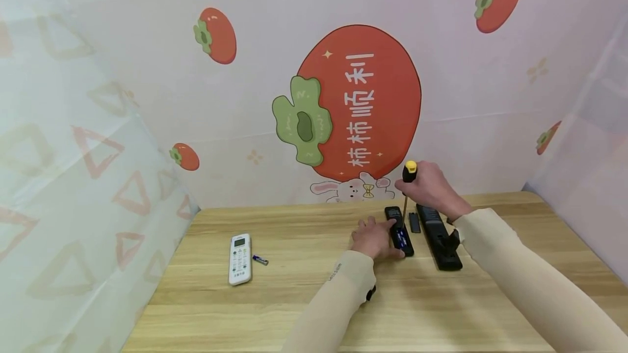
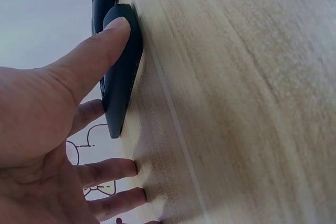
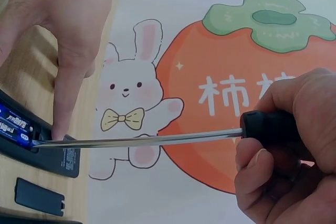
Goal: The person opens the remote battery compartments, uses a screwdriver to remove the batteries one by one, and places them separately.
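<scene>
A black remote control (image 1: 394,213) lies face down with its battery bay uncovered and blue batteries (image 3: 14,124) inside. My left hand (image 1: 375,239) steadies it: the index finger presses on its back and the thumb (image 2: 118,32) rests against its near end, the other fingers spread on the table. My right hand (image 1: 432,187) grips the black and yellow handle of a screwdriver (image 3: 152,141). The metal shaft points down, its tip at the end of a battery in the bay. A small black battery cover (image 3: 39,196) lies beside the remote.
Just right of the cover is a larger black remote (image 1: 434,227), partly behind the right wrist. At the table's left lie a white remote (image 1: 240,260) and a loose battery (image 1: 260,260). A printed wall sheet (image 1: 245,108) stands along the table's back edge.
</scene>
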A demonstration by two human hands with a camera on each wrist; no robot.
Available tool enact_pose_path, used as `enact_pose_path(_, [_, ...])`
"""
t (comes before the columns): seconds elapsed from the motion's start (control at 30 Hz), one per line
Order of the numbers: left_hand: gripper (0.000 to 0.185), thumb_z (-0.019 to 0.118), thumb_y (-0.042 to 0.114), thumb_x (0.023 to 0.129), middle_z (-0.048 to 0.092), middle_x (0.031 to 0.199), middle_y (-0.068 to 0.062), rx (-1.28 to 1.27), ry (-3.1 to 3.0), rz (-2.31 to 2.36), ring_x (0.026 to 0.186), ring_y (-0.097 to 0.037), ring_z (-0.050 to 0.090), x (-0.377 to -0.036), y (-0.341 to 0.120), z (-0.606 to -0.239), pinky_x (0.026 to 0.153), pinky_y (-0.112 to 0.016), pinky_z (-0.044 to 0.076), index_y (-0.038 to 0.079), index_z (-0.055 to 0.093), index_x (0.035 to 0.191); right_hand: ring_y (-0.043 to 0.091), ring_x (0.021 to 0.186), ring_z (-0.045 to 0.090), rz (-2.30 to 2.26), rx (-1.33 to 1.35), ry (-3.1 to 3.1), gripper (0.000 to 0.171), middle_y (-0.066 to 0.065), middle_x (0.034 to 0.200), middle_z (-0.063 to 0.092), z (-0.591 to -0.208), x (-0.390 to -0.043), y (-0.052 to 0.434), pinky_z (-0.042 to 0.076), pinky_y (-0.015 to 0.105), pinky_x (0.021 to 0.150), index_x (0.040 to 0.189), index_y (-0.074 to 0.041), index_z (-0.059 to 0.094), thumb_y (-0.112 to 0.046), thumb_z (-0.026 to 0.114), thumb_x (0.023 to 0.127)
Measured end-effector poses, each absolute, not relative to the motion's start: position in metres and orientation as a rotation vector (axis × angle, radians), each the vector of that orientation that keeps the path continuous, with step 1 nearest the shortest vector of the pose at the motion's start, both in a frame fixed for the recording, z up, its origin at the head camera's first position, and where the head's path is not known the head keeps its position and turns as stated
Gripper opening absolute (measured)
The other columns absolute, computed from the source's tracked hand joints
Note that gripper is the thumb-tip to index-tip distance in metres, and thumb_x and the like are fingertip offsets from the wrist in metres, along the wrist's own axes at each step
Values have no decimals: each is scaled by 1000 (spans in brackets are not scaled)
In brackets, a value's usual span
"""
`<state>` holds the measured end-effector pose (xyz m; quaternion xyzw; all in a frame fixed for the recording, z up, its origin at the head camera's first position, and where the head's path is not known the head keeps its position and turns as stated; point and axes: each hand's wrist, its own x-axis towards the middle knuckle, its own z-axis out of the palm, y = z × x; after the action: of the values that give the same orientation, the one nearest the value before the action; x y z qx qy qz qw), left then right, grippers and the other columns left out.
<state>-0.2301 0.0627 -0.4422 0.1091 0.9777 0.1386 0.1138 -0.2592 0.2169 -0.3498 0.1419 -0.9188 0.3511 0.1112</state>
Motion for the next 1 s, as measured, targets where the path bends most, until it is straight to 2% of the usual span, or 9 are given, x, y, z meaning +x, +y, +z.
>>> enact_pose_path(0.2, [81,84,59,74,54,129,-6,335,2888,392,111,-28,46,-229,64,-443,94,-51,47,44,53,147,20,45,49,1023,385,-2735,29,2,51,49,-343,-260,219,42,33,50,64,-6,54,-11,65,90])
enact_pose_path(0.43, [82,84,60,73,53,133,-6,305,2898,380,113,-28,46,-231,64,-444,94,-51,47,47,51,147,22,49,51,1002,373,-2730,14,7,59,57,-322,-265,217,41,35,51,84,0,63,-13,65,90])
enact_pose_path(0.5, [81,84,60,73,53,134,-6,303,2896,385,113,-28,46,-231,63,-444,95,-52,46,46,52,147,22,51,51,985,376,-2732,13,7,60,57,-319,-265,216,41,35,52,86,0,63,-13,65,90])
enact_pose_path(0.73, [81,84,60,73,53,132,-6,311,2866,400,113,-28,45,-230,61,-446,95,-52,46,46,52,146,21,50,51,983,336,-2726,20,6,58,55,-318,-258,220,41,34,51,76,-2,58,-14,66,90])
enact_pose_path(1.0, [81,83,60,73,54,132,-6,320,2873,398,115,-29,46,-231,62,-443,97,-53,45,45,52,146,21,52,54,1059,353,-2711,23,6,62,63,-322,-248,225,44,35,51,72,-4,61,-15,67,91])
